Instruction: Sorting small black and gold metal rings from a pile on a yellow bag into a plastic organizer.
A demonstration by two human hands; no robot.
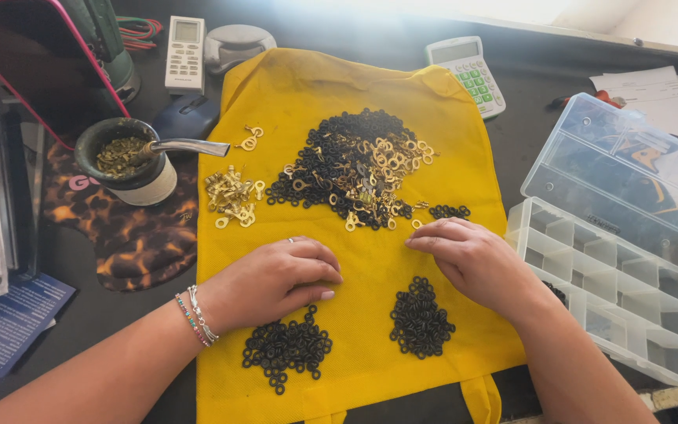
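Black rings (353, 161) lie heaped beyond both hands, left hand (272, 279) and right hand (472, 255) loosely curled, gripping nothing. One careless sweep could blend the sorted piles (421, 318) just beneath them.

The left hand (276, 279) lay palm down, fingers curled loosely inward, wrist braceleted; the right hand (472, 259) lay palm down too, fingertips (417, 239) pointing left, forearms converging

You sit at a dark desk (64, 322), strong daylight washing its far edge, a pale wall (668, 23) showing beyond the far right corner.
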